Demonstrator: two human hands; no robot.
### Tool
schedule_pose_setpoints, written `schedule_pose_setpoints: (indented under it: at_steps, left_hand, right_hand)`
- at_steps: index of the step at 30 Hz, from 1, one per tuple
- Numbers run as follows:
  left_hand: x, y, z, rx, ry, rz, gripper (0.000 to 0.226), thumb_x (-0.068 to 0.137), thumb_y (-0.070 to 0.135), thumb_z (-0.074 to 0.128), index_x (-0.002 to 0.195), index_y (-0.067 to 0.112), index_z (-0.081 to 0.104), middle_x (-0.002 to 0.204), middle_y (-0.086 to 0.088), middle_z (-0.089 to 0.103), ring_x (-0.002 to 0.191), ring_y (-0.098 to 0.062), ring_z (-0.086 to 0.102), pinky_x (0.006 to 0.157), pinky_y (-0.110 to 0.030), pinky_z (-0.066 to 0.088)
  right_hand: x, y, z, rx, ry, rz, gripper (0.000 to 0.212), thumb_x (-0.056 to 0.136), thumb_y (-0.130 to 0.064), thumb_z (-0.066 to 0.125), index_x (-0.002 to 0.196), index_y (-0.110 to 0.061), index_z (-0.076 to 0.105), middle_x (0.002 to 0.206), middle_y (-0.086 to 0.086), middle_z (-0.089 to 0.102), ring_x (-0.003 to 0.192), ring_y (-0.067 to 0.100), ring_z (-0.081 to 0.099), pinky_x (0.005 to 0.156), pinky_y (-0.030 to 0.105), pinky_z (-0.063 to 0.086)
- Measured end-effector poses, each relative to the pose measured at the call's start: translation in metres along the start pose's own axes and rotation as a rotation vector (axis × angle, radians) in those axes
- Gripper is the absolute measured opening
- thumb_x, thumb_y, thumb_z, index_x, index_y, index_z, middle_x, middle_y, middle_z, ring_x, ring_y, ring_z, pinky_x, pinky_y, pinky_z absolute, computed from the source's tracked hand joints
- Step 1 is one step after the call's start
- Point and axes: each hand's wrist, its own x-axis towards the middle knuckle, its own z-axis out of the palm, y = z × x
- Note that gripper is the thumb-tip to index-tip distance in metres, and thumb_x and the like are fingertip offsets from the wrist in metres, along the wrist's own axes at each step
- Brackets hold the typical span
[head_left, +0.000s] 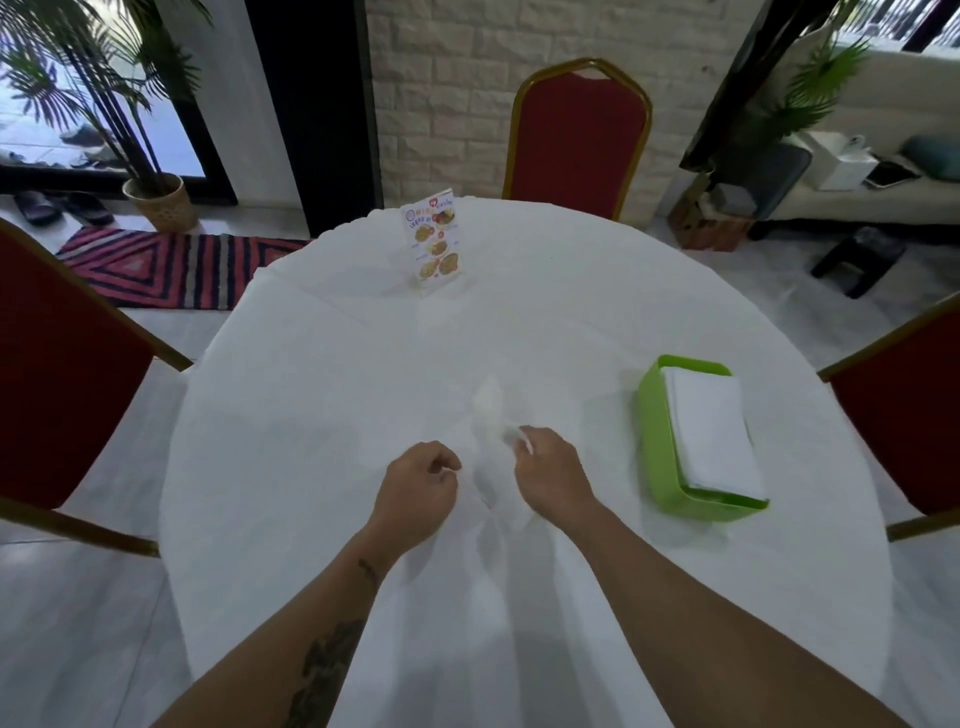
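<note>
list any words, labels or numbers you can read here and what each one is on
On the upright white menu card with food photos: orange and red lettering along the top, too blurred to read.
On the lime green plastic tray and its stack of white napkins: no print shows.
On the folded white napkin pinched by the right hand: no print shows.

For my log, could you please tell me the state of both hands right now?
Left hand: fingers curled, grip cannot be told.
Right hand: pinches the white napkin.
</note>
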Motion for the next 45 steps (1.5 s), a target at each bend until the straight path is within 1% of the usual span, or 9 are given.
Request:
schedule_pose_setpoints:
  at_steps: [3, 6, 10, 13, 18, 23, 29, 35, 45]
  left_hand:
    - [-0.001, -0.004, -0.004, -0.014, 0.074, -0.046, 0.029, 0.081, 0.000, 0.050, 0.082, 0.027, 0.062, 0.090, 0.008, 0.065, 0.087, -0.010, 0.061, 0.078, -0.020, 0.045]
    - [-0.004, -0.004, -0.004, 0.034, 0.075, -0.088, 0.029, 0.083, 0.002, 0.047, 0.089, 0.027, 0.060, 0.098, 0.008, 0.061, 0.091, -0.009, 0.057, 0.078, -0.020, 0.043]
    - [-0.011, -0.006, 0.001, 0.234, 0.023, 0.014, 0.036, 0.081, 0.008, 0.050, 0.113, 0.021, 0.059, 0.122, 0.002, 0.057, 0.110, -0.018, 0.054, 0.093, -0.031, 0.045]
    - [-0.023, -0.009, 0.008, 0.525, -0.180, 0.108, 0.055, 0.083, 0.020, 0.050, 0.137, 0.027, 0.045, 0.152, 0.004, 0.034, 0.141, -0.020, 0.027, 0.117, -0.039, 0.021]
    - [-0.037, -0.012, 0.011, 0.646, -0.256, 0.191, 0.062, 0.086, 0.020, 0.046, 0.146, 0.030, 0.034, 0.161, 0.004, 0.018, 0.149, -0.019, 0.008, 0.121, -0.043, 0.008]
    - [-0.040, -0.014, 0.002, 0.616, -0.263, 0.220, 0.059, 0.087, 0.016, 0.043, 0.144, 0.029, 0.039, 0.159, 0.006, 0.024, 0.148, -0.016, 0.013, 0.121, -0.038, 0.010]
    - [-0.043, -0.012, 0.001, 0.440, -0.204, 0.148, 0.055, 0.085, 0.012, 0.044, 0.137, 0.029, 0.048, 0.151, 0.007, 0.040, 0.142, -0.013, 0.029, 0.120, -0.034, 0.018]
    - [-0.034, 0.019, 0.012, 0.177, -0.087, 0.000, 0.045, 0.086, 0.008, 0.048, 0.129, 0.022, 0.054, 0.138, 0.003, 0.051, 0.125, -0.016, 0.049, 0.108, -0.032, 0.039]
    - [-0.008, 0.125, 0.068, -0.097, -0.031, 0.036, 0.046, 0.090, 0.005, 0.046, 0.131, 0.024, 0.052, 0.136, 0.003, 0.048, 0.122, -0.014, 0.049, 0.089, -0.023, 0.041]
  right_hand:
    - [-0.014, 0.010, 0.007, -0.403, -0.322, -0.069, 0.043, 0.091, -0.026, 0.047, 0.133, -0.024, 0.055, 0.140, 0.008, 0.042, 0.127, 0.029, 0.040, 0.106, 0.044, 0.039]
    - [-0.026, 0.015, 0.011, -0.471, -0.535, 0.067, 0.077, 0.079, -0.034, 0.057, 0.150, -0.031, 0.027, 0.154, 0.002, 0.013, 0.142, 0.029, 0.014, 0.114, 0.047, 0.026]
    - [-0.027, 0.010, 0.011, -0.323, -0.408, 0.112, 0.068, 0.080, -0.025, 0.052, 0.146, -0.025, 0.035, 0.150, 0.004, 0.024, 0.138, 0.029, 0.022, 0.110, 0.042, 0.033]
    - [-0.023, 0.009, 0.012, -0.243, -0.319, 0.161, 0.064, 0.084, -0.019, 0.049, 0.147, -0.020, 0.034, 0.145, 0.006, 0.034, 0.135, 0.028, 0.031, 0.105, 0.039, 0.038]
    - [-0.018, 0.005, 0.014, 0.113, -0.278, 0.372, 0.043, 0.089, -0.020, 0.054, 0.130, -0.016, 0.044, 0.111, 0.000, 0.051, 0.100, 0.021, 0.053, 0.083, 0.031, 0.047]
    - [-0.019, 0.006, 0.020, 0.274, -0.225, 0.419, 0.009, 0.088, -0.017, 0.056, 0.097, -0.014, 0.058, 0.094, 0.001, 0.063, 0.086, 0.021, 0.060, 0.077, 0.035, 0.052]
    - [-0.021, 0.006, 0.022, 0.159, -0.133, 0.271, 0.012, 0.075, -0.006, 0.045, 0.069, -0.015, 0.051, 0.068, 0.002, 0.051, 0.061, 0.018, 0.042, 0.057, 0.031, 0.032]
    - [-0.021, 0.007, -0.003, 0.117, -0.087, 0.197, 0.019, 0.073, -0.004, 0.043, 0.077, -0.001, 0.061, 0.066, 0.001, 0.054, 0.059, 0.017, 0.042, 0.053, 0.028, 0.031]
    - [0.006, 0.039, -0.133, 0.229, 0.279, 0.074, 0.019, 0.081, -0.009, 0.053, 0.089, -0.004, 0.070, 0.082, 0.011, 0.069, 0.072, 0.024, 0.060, 0.062, 0.029, 0.042]
